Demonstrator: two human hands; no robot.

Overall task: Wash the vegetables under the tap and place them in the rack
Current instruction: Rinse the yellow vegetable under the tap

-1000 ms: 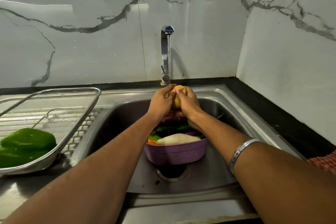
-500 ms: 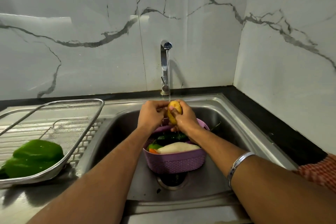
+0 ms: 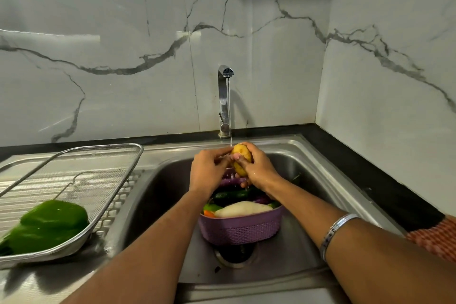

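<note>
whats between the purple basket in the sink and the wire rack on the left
In the head view, only bare steel lies there: the sink's left wall and rim, then the ribbed drainboard on which the wire rack sits. The purple basket stands apart, down in the basin.

A yellow potato [image 3: 241, 158] sits under the thin stream of water [image 3: 230, 116] that falls from the shiny tap [image 3: 224, 101]. It stands up on its end, and it looks wet. It hangs over the purple basket [image 3: 240, 228], which stands in the sink [image 3: 291, 249] above the drain. More vegetables lie in the basket: a long white one [image 3: 243, 208], maybe a radish, a dark green one [image 3: 230, 195] behind it, and a bit of orange [image 3: 209, 214] at the left edge. The wire mesh rack [image 3: 103, 180] lies on the ribbed board left of the sink. A green bell pepper [image 3: 47, 226] lies on its side in the near end of the rack.
</note>
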